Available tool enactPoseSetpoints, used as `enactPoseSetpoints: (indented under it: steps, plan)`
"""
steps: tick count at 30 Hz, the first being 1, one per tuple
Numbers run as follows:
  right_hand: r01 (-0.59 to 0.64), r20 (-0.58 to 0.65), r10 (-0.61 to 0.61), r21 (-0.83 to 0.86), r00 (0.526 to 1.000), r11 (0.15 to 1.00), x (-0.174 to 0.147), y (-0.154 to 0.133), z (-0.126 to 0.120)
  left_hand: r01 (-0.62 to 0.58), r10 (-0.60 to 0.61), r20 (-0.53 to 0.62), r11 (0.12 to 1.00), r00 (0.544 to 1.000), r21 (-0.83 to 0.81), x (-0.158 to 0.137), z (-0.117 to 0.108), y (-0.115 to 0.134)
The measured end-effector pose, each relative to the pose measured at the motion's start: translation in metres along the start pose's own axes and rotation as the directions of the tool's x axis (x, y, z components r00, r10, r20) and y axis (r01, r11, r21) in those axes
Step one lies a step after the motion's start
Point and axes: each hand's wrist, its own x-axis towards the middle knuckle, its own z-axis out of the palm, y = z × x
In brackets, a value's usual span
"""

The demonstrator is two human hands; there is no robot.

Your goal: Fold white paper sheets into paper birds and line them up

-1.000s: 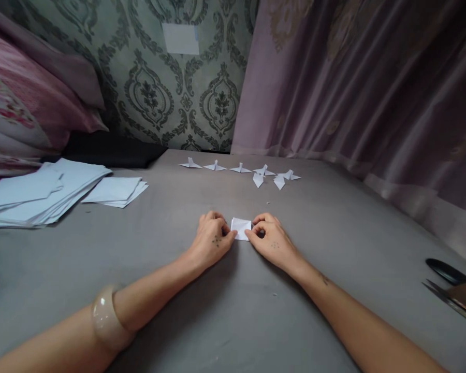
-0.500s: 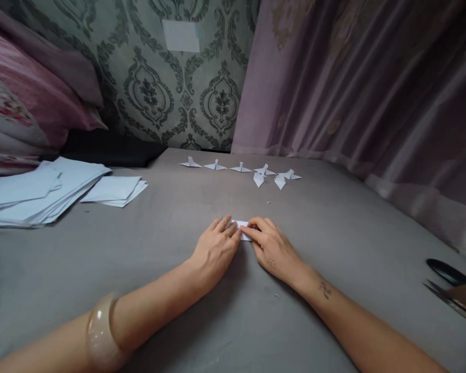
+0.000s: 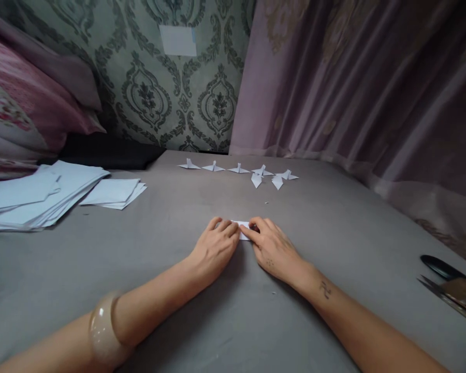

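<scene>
A small folded piece of white paper (image 3: 245,232) lies on the grey table between my hands, partly covered by them. My left hand (image 3: 216,248) has its fingers curled over the paper's left part, with the fingertips mostly hidden from me. On the right side, my right hand (image 3: 274,243) grips the paper, its index finger pressing on top near the middle and the other fingers bent at the far edge. Beyond the hands, several folded white paper figures (image 3: 238,169) stand in a row, with pointed white pieces (image 3: 257,180) just in front.
At the left lie a large stack of white paper (image 3: 73,178) and a smaller pile of cut sheets (image 3: 111,191). Behind them is a folded black cloth (image 3: 116,151). Scissors (image 3: 442,295) and a dark oblong object (image 3: 446,268) rest at the right. Curtains (image 3: 314,77) hang along the right edge.
My left fingers have curled in more over the paper, where they lay flatter before. The right hand stays nearly in place. The whole view has shifted slightly.
</scene>
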Motion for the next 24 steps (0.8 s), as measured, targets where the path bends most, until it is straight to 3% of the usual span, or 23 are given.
enactPoseSetpoints:
  steps: [9,14,16,17,18,19,20,22,24]
  plan:
    - [0.018,0.03,-0.019,0.032,0.999,0.999,-0.007,0.001,0.001,0.062,-0.07,-0.06,0.989,0.996,-0.132,-0.001,-0.009,-0.003]
    - [0.004,0.105,-0.037,0.292,0.994,0.956,-0.042,-0.008,-0.019,0.047,-0.058,-0.064,0.986,0.996,-0.162,-0.002,-0.009,-0.004]
    - [-0.073,0.185,-0.023,0.496,0.982,0.865,-0.064,-0.005,-0.038,0.038,-0.051,-0.07,0.985,0.996,-0.167,-0.003,-0.006,-0.006]
    - [-0.163,0.259,-0.002,0.613,0.966,0.773,-0.076,-0.001,-0.048,0.033,-0.047,-0.077,0.984,0.996,-0.176,-0.002,-0.004,-0.008]
    - [-0.293,0.401,-0.019,0.7,0.916,0.652,-0.087,0.005,-0.059,0.029,-0.047,-0.089,0.982,0.995,-0.189,-0.002,-0.003,-0.009]
    - [-0.339,0.442,-0.014,0.709,0.897,0.618,-0.097,0.013,-0.069,0.026,-0.048,-0.106,0.979,0.993,-0.201,-0.002,-0.001,-0.01]
    - [-0.376,0.449,0.023,0.718,0.893,0.586,-0.104,0.02,-0.077,0.023,-0.049,-0.124,0.978,0.991,-0.207,-0.001,0.0,-0.011]
    - [-0.504,0.448,0.232,0.764,0.864,0.403,-0.111,0.033,-0.087,0.013,-0.04,-0.14,0.982,0.989,-0.186,0.002,0.001,-0.012]
    - [-0.578,0.474,0.332,0.693,0.815,0.431,-0.107,0.037,-0.084,-0.035,0.021,-0.106,0.991,0.994,-0.131,0.004,0.0,-0.011]
